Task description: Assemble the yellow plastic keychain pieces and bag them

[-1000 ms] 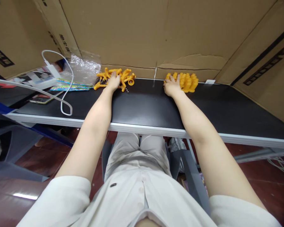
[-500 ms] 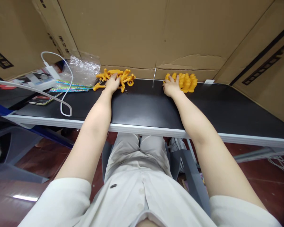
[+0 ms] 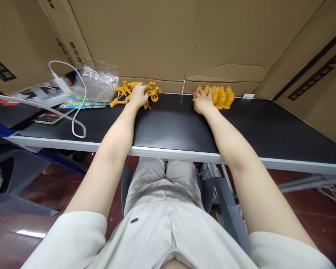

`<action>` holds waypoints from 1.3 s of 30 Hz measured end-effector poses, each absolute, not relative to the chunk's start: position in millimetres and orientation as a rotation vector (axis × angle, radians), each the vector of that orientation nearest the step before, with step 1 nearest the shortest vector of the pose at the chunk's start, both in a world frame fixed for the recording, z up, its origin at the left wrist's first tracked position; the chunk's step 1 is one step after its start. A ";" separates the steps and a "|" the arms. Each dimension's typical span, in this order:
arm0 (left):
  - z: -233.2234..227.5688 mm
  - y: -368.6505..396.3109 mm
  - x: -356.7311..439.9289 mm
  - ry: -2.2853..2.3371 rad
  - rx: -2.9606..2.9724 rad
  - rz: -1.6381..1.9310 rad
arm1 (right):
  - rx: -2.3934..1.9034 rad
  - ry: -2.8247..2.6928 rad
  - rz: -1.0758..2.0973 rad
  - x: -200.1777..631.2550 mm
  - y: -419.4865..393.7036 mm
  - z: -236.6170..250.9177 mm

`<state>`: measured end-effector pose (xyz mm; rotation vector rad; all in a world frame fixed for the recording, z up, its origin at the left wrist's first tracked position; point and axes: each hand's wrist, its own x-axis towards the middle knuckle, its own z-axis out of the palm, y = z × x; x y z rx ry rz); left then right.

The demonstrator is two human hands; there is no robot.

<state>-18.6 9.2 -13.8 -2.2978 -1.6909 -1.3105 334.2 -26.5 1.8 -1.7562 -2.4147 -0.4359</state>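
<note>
At the back of the black table (image 3: 173,123) lies a loose pile of yellow corkscrews (image 3: 120,90), some with metal spirals showing. My left hand (image 3: 139,95) is over the right part of this pile, its fingers curled round a corkscrew that is mostly hidden beneath them. Farther right, several yellow bottle-shaped pieces (image 3: 222,98) stand upright, packed close together in rows. My right hand (image 3: 203,101) rests on their left end with its fingers spread, touching the nearest ones without gripping. A round yellow end (image 3: 154,97) shows at the pile's right edge.
Cardboard walls (image 3: 156,41) close off the back and sides. Left of the pile are clear plastic wrap (image 3: 99,82), colourful packets (image 3: 84,102), a phone (image 3: 52,117) and a white cable (image 3: 85,91). A small white piece (image 3: 248,96) sits at the back right. A metal edge (image 3: 173,153) runs along the front.
My left hand has shifted slightly right across the corkscrew pile, and its fingers have gone from stretched out to curled. My right hand stays on the upright yellow pieces.
</note>
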 end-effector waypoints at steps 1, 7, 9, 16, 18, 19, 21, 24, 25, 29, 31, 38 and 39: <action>-14.2 9.2 -15.2 -1.679 -2.317 -1.275 | -1.753 -2.421 -0.445 332.5 -28.5 2.8; -13.0 2.8 -0.8 -1.741 -2.346 -0.844 | -1.707 -2.458 -0.479 324.6 -33.8 4.7; -11.3 -0.9 2.0 -1.762 -2.328 -0.737 | -1.676 -2.462 -0.470 324.3 -32.8 3.6; -15.5 -6.6 8.8 -1.814 -2.307 -0.886 | -1.634 -2.451 -0.414 324.8 -32.3 3.0; -16.7 -6.1 11.1 -1.810 -2.295 -0.828 | -1.663 -2.457 -0.405 323.7 -32.9 3.6; -17.3 -5.1 12.1 -1.817 -2.274 -0.797 | -1.674 -2.461 -0.402 323.4 -32.8 3.7; -18.8 -1.4 13.7 -1.842 -2.226 -0.789 | -1.680 -2.472 -0.405 323.5 -31.4 3.1; -21.5 5.1 15.2 -1.880 -2.202 -0.937 | -1.659 -2.479 -0.421 325.4 -27.7 1.0; -21.8 5.7 16.1 -1.889 -2.202 -0.995 | -1.657 -2.477 -0.425 326.1 -26.5 0.2; -15.3 -7.2 23.8 -1.902 -2.183 -1.091 | -1.674 -2.474 -0.415 328.2 -24.0 -1.3; -7.8 -19.6 29.1 -1.886 -2.152 -1.091 | -1.666 -2.470 -0.406 328.7 -23.4 -1.5; -0.3 -16.7 24.9 -1.998 -2.038 -1.433 | -1.612 -2.466 -0.355 328.9 -21.0 -2.6; -2.9 -8.1 21.1 -1.999 -2.025 -1.461 | -1.611 -2.460 -0.343 328.7 -21.0 -2.5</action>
